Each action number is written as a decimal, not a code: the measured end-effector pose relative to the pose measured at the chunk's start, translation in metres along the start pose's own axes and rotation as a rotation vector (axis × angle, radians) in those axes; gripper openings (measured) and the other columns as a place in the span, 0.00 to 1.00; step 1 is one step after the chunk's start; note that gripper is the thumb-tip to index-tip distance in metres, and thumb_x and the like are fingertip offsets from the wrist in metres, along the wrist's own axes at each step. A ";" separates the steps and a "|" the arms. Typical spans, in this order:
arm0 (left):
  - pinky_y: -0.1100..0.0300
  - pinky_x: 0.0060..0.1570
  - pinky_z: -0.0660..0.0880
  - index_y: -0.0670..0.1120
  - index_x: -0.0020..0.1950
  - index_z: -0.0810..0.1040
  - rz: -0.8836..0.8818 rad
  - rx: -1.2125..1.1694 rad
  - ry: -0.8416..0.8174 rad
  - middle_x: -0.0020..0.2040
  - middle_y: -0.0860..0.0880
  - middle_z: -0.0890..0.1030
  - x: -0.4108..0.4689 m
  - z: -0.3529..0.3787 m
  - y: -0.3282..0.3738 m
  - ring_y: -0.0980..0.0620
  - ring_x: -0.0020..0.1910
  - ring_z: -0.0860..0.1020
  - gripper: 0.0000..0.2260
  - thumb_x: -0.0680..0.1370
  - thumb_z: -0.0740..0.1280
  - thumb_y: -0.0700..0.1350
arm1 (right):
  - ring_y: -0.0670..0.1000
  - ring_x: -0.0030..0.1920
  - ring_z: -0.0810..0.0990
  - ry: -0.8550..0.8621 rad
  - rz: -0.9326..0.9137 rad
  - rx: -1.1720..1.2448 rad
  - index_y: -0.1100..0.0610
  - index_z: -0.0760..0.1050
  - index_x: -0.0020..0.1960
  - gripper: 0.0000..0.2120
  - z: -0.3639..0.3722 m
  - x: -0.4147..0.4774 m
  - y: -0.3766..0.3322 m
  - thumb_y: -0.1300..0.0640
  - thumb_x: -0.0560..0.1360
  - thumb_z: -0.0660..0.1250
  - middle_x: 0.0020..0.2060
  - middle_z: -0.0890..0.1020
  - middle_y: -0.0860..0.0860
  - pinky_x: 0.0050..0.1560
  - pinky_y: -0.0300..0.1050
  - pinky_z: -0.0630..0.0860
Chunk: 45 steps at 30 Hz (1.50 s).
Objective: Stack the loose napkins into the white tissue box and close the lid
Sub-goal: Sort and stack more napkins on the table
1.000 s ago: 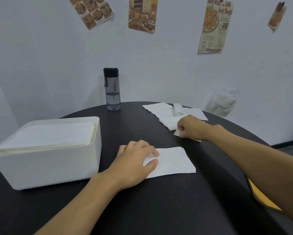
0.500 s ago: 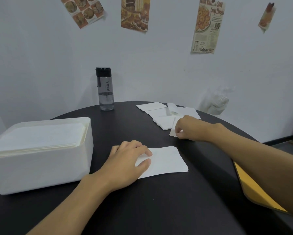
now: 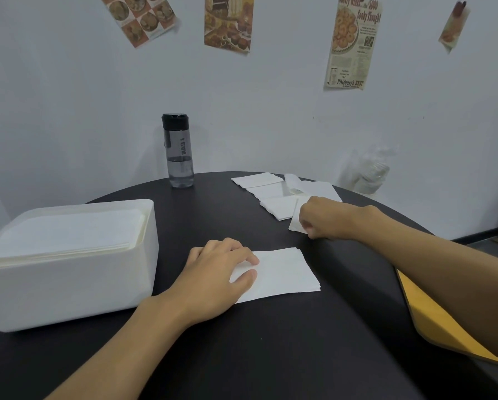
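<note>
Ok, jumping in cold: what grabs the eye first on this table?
The open white tissue box at the left, packed to the rim with stacked napkins, stands out most against the black table. At centre the left hand rests on a folded napkin stack. Farther back on the right, the right hand pinches one sheet beside a row of loose napkins.

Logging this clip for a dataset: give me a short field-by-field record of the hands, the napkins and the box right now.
tissue box: open, napkin stack up to the rim
napkin pile: spread on the table, far right
left hand: rests on the near napkin, fingers relaxed
right hand: fingers curled, gripping a loose napkin at the pile's near edge
water bottle: upright at the far edge
</note>
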<state>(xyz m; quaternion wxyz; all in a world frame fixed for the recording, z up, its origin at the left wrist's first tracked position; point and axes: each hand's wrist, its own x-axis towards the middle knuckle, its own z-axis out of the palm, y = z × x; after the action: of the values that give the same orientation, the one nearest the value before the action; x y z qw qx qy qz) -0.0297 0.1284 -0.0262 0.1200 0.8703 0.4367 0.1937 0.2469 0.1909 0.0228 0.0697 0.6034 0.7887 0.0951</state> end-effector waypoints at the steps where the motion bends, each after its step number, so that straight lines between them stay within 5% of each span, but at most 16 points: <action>1: 0.55 0.72 0.54 0.62 0.63 0.75 -0.001 -0.001 0.001 0.64 0.64 0.69 0.000 0.000 0.000 0.61 0.67 0.63 0.11 0.83 0.58 0.56 | 0.55 0.29 0.65 -0.004 -0.002 -0.009 0.58 0.64 0.28 0.12 0.000 0.000 -0.001 0.67 0.68 0.62 0.26 0.71 0.56 0.28 0.46 0.61; 5: 0.55 0.72 0.54 0.62 0.63 0.74 0.001 0.004 -0.002 0.65 0.64 0.68 -0.001 0.000 0.001 0.61 0.67 0.63 0.11 0.83 0.58 0.56 | 0.55 0.37 0.71 0.032 0.068 0.262 0.56 0.71 0.33 0.10 0.002 0.001 0.010 0.62 0.73 0.64 0.31 0.75 0.53 0.35 0.44 0.67; 7: 0.56 0.72 0.54 0.62 0.63 0.74 0.005 0.005 0.008 0.65 0.64 0.68 -0.001 0.000 0.000 0.61 0.67 0.63 0.11 0.83 0.58 0.55 | 0.55 0.55 0.76 0.081 0.188 0.436 0.53 0.79 0.54 0.07 0.013 0.005 0.029 0.56 0.77 0.67 0.52 0.81 0.51 0.52 0.43 0.72; 9: 0.57 0.72 0.54 0.62 0.63 0.74 0.015 0.004 0.015 0.64 0.65 0.68 0.000 0.001 0.000 0.62 0.67 0.63 0.11 0.83 0.58 0.55 | 0.54 0.71 0.69 0.050 0.357 0.549 0.55 0.67 0.74 0.30 0.029 0.005 0.049 0.47 0.76 0.71 0.70 0.72 0.51 0.69 0.46 0.66; 11: 0.59 0.71 0.54 0.62 0.63 0.74 0.033 -0.006 0.015 0.63 0.66 0.68 0.000 0.002 -0.001 0.63 0.66 0.63 0.11 0.83 0.58 0.55 | 0.52 0.75 0.64 0.024 0.420 0.688 0.54 0.58 0.78 0.43 0.041 0.008 0.061 0.40 0.72 0.73 0.76 0.65 0.49 0.73 0.47 0.61; 17: 0.64 0.67 0.54 0.65 0.62 0.75 0.070 -0.042 0.027 0.62 0.69 0.68 0.002 0.005 -0.005 0.66 0.66 0.62 0.10 0.82 0.59 0.56 | 0.53 0.69 0.70 0.021 0.406 0.797 0.53 0.58 0.78 0.47 0.034 0.021 0.070 0.45 0.68 0.79 0.70 0.70 0.53 0.70 0.45 0.65; 21: 0.63 0.67 0.54 0.65 0.62 0.75 0.073 -0.022 0.026 0.62 0.69 0.67 0.004 0.006 -0.005 0.66 0.66 0.62 0.11 0.82 0.58 0.56 | 0.53 0.70 0.70 0.084 0.361 0.630 0.49 0.64 0.74 0.48 0.039 0.024 0.067 0.31 0.61 0.76 0.68 0.72 0.48 0.72 0.56 0.64; 28: 0.63 0.68 0.54 0.65 0.62 0.74 0.073 -0.017 0.020 0.62 0.70 0.67 0.003 0.005 -0.004 0.66 0.67 0.61 0.11 0.82 0.58 0.56 | 0.53 0.67 0.73 0.162 0.252 0.386 0.51 0.66 0.74 0.39 0.029 0.019 0.062 0.35 0.69 0.73 0.67 0.75 0.48 0.67 0.55 0.68; 37: 0.64 0.68 0.53 0.65 0.63 0.74 0.069 -0.018 0.018 0.62 0.69 0.67 0.003 0.004 -0.002 0.67 0.67 0.61 0.11 0.82 0.58 0.56 | 0.52 0.65 0.72 0.110 0.316 0.736 0.52 0.64 0.76 0.46 0.042 0.022 0.069 0.41 0.64 0.80 0.66 0.74 0.53 0.67 0.44 0.67; 41: 0.64 0.68 0.53 0.65 0.63 0.74 0.071 -0.007 0.017 0.62 0.69 0.67 0.003 0.005 -0.003 0.67 0.66 0.61 0.11 0.82 0.58 0.56 | 0.53 0.68 0.72 0.139 0.336 0.671 0.46 0.66 0.73 0.55 0.042 0.022 0.069 0.25 0.51 0.73 0.66 0.74 0.48 0.71 0.58 0.66; 45: 0.63 0.68 0.53 0.65 0.63 0.74 0.069 -0.006 0.014 0.62 0.70 0.67 0.003 0.004 -0.003 0.67 0.67 0.61 0.11 0.82 0.58 0.56 | 0.54 0.69 0.71 0.167 0.305 0.649 0.48 0.66 0.74 0.47 0.043 0.019 0.069 0.32 0.61 0.77 0.67 0.75 0.50 0.70 0.58 0.67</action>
<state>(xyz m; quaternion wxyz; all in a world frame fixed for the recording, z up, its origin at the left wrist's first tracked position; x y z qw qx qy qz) -0.0281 0.1325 -0.0304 0.1125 0.8830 0.4068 0.2052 0.3159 0.2300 -0.0026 -0.2048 0.6949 0.6818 -0.1017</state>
